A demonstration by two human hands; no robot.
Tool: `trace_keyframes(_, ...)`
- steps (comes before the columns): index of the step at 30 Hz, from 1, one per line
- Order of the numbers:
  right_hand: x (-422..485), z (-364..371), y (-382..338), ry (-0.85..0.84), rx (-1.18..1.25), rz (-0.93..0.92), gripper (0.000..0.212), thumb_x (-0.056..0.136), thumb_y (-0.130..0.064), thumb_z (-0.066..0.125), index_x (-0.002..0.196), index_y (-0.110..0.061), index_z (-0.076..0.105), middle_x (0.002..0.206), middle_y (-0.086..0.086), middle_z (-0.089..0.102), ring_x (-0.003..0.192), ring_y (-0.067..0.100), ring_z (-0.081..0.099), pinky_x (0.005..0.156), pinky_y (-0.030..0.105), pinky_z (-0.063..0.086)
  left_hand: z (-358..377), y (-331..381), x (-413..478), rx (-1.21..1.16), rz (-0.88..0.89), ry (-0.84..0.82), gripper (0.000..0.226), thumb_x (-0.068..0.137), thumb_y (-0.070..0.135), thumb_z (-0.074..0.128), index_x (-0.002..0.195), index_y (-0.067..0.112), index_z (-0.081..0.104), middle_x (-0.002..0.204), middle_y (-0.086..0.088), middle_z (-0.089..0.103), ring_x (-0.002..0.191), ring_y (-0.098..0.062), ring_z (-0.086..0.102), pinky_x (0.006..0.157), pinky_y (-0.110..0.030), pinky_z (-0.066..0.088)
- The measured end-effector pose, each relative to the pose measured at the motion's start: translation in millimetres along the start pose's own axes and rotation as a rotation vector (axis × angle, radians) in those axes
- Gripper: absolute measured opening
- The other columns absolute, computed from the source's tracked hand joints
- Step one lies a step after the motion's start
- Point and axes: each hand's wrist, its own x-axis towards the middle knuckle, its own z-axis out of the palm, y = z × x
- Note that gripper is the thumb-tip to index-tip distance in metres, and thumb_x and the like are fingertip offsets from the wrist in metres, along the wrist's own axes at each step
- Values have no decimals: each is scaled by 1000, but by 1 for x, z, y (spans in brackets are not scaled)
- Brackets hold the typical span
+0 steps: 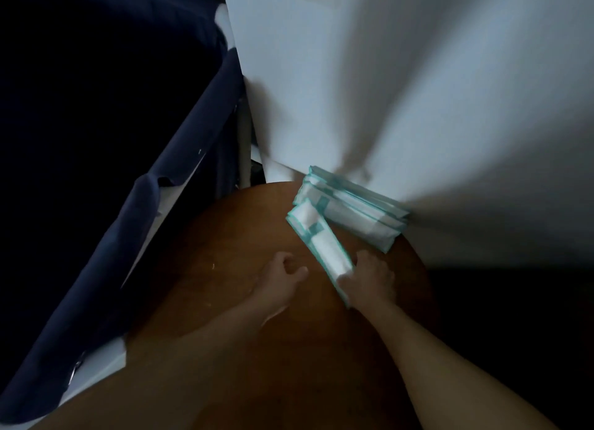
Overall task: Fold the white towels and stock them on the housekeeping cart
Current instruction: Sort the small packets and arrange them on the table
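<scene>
Step in hand, as I judge it: one piece folded, ready for stacking. The folded towel, white with teal edging, lies on the bench, its far end at the stack of like towels by the wall.

Right hand grips its near end. Left hand is loosely curled, holding nothing.

Next move probably calls for lifting the towel and squaring it onto the stack.

Frame is dim and blurred. No cart can be identified; the navy fabric at left may belong to one.

White towels edged in teal lie on a brown table beside navy fabric.
</scene>
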Motion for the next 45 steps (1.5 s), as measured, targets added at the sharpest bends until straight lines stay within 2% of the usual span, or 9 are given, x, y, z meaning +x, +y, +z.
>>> trace_keyframes(4, -4, 2, 3, -73, 143, -27, 31, 85, -34, 68, 106, -11, 66, 114, 15, 62, 108, 33, 57, 79, 33, 41, -4, 13, -1, -135, -59, -17, 49, 84, 28, 77, 121, 7, 55, 99, -3, 63, 90, -22, 62, 76, -36, 52)
trace_keyframes(8, -12, -2, 4, -130, 354, -21, 22, 86, -27, 71, 94, -7, 67, 97, 13, 70, 89, 29, 63, 70, 33, 45, -8, 21, -2, -147, -121, -35, 49, 91, 29, 70, 129, 3, 54, 125, -26, 60, 116, -43, 58, 92, -55, 50)
trace_keyframes(13, -25, -6, -7, -231, 721, -73, 13, 82, -11, 81, 82, -10, 69, 72, -3, 67, 64, 8, 59, 50, 15, 42, -12, 19, -10, -310, -133, -141, 33, 92, 35, 67, 113, 10, 63, 94, -7, 70, 77, -18, 65, 59, -30, 49)
trace_keyframes(16, -35, -1, -15, -337, 740, -125, 34, 87, -22, 79, 61, -23, 58, 50, -16, 55, 49, -5, 50, 48, 12, 36, -16, 18, -10, -410, -126, -148, 17, 96, 20, 63, 109, 9, 66, 92, -5, 76, 79, -21, 71, 75, -38, 57)
trace_keyframes(22, -38, 15, -21, -104, 54, -120, 51, 91, -52, 63, 128, -17, 57, 126, 5, 56, 121, 24, 52, 99, 34, 39, -45, 1, -9, -276, -67, 24, 9, 100, 16, 57, 104, 20, 64, 110, -11, 72, 99, -31, 69, 90, -50, 55)
trace_keyframes(26, -49, 37, -38, -111, -30, -56, 51, 85, -48, 69, 122, -18, 51, 127, 5, 56, 120, 25, 55, 95, 36, 45, -54, -11, -19, -200, -74, 42, 17, 100, 14, 57, 114, 9, 65, 110, -14, 71, 101, -34, 68, 94, -53, 53)
trace_keyframes(34, -61, 32, -36, -240, 478, 23, 26, 89, -23, 73, 103, 0, 72, 99, 15, 73, 87, 27, 68, 65, 28, 44, -75, -17, -61, -188, -99, 128, 21, 97, 21, 58, 116, 17, 66, 111, -6, 71, 100, -28, 68, 92, -47, 55)
trace_keyframes(38, -91, -6, -43, -162, 873, 64, 8, 88, -12, 75, 80, -14, 74, 78, 5, 73, 54, 6, 64, 46, 19, 49, -97, 8, -92, -190, -61, 139, 11, 98, 26, 57, 100, 19, 66, 91, -1, 72, 75, -16, 70, 59, -27, 52)
trace_keyframes(45, -195, -109, -56, 84, 1199, -107, 14, 90, -1, 69, 94, -14, 66, 83, -2, 75, 73, 16, 72, 64, 30, 60, -139, 83, -189, -139, 291, 5, 11, 100, 23, 57, 105, 18, 66, 97, 0, 74, 85, -17, 72, 66, -30, 55)
